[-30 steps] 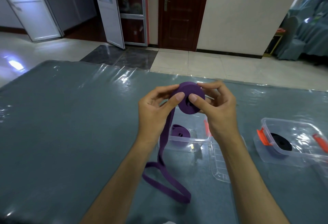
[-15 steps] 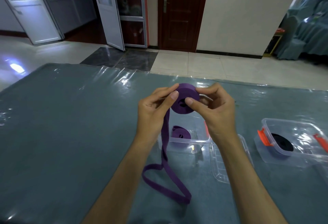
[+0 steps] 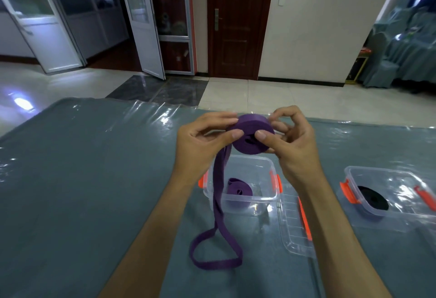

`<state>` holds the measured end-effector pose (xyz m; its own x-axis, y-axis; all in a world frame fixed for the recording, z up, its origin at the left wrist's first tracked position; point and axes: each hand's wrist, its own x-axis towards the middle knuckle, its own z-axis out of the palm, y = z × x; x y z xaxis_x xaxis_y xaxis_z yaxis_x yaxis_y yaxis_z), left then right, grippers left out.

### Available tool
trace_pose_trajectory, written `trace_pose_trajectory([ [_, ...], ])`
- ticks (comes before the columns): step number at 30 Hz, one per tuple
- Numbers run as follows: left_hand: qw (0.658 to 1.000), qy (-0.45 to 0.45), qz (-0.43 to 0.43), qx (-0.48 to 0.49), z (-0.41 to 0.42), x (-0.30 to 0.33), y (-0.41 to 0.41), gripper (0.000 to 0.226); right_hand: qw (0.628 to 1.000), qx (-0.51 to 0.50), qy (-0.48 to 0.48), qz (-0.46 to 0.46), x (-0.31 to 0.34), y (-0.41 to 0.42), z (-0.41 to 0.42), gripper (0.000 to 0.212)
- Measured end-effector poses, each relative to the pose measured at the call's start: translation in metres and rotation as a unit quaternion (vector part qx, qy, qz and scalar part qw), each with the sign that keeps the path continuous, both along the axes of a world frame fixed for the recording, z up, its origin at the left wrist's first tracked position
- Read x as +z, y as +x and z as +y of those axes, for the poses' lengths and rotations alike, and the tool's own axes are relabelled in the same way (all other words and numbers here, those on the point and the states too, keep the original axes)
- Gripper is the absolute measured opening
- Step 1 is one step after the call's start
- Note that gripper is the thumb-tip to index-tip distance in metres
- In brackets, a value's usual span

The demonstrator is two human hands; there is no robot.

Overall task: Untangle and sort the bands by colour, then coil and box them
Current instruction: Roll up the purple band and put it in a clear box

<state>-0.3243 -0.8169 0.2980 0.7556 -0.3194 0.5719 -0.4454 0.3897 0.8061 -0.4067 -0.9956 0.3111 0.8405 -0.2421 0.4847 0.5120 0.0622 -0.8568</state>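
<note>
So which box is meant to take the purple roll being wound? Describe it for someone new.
On the grey-green table stand two clear boxes with orange clips. It is the open box directly below the hands, already holding a purple coil; the other box, further right, holds a black coil.

A grey-green table [image 3: 70, 179] under clear, glinting plastic sheet fills the foreground. Beyond it lies a glossy pale tiled floor [image 3: 271, 99] with a dark tile patch [image 3: 160, 90] before a closed dark wooden door [image 3: 236, 24]. An off-white wall [image 3: 318, 26] stands to its right. White-framed glass doors [image 3: 141, 19] stand open on the left. Teal draped furniture [image 3: 405, 47] sits far right.
</note>
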Motion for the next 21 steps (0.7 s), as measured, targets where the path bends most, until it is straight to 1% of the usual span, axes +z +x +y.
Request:
trace_pose_trajectory([
  [2, 1.0, 0.008, 0.006, -0.007, -0.002, -0.002, -0.001, 0.04, 0.999, -0.026, -0.009, -0.019, 0.007, 0.003, 0.0, 0.035],
  [4, 1.0, 0.016, 0.009, -0.006, -0.003, 0.002, 0.001, 0.04, 0.999, -0.042, 0.002, -0.032, 0.009, 0.006, 0.004, 0.03],
  [6, 1.0, 0.013, -0.007, 0.006, -0.003, 0.01, 0.004, 0.035, 0.999, -0.036, 0.012, -0.024, 0.01, 0.005, 0.007, 0.026],
  [9, 1.0, -0.001, -0.022, 0.022, 0.0, 0.016, 0.005, 0.029, 1.0, -0.012, -0.02, 0.0, 0.014, -0.002, 0.0, 0.032],
  [11, 1.0, -0.016, -0.007, 0.012, -0.001, 0.012, 0.002, 0.026, 0.998, -0.024, -0.055, -0.005, 0.019, -0.005, -0.005, 0.036],
  [13, 1.0, -0.02, 0.005, -0.003, -0.002, 0.008, 0.0, 0.03, 0.996, -0.047, -0.068, -0.029, 0.022, -0.006, -0.003, 0.04],
  [16, 1.0, -0.004, -0.002, -0.018, -0.004, 0.012, -0.003, 0.04, 0.996, -0.066, -0.027, -0.054, 0.021, -0.007, 0.006, 0.031],
  [18, 1.0, -0.008, -0.013, 0.005, -0.003, 0.016, -0.001, 0.037, 0.998, -0.046, -0.02, -0.044, 0.019, -0.008, 0.009, 0.029],
  [21, 0.999, -0.021, 0.001, 0.048, -0.003, 0.013, 0.002, 0.026, 0.997, -0.027, -0.072, -0.015, 0.018, -0.008, 0.009, 0.031],
])
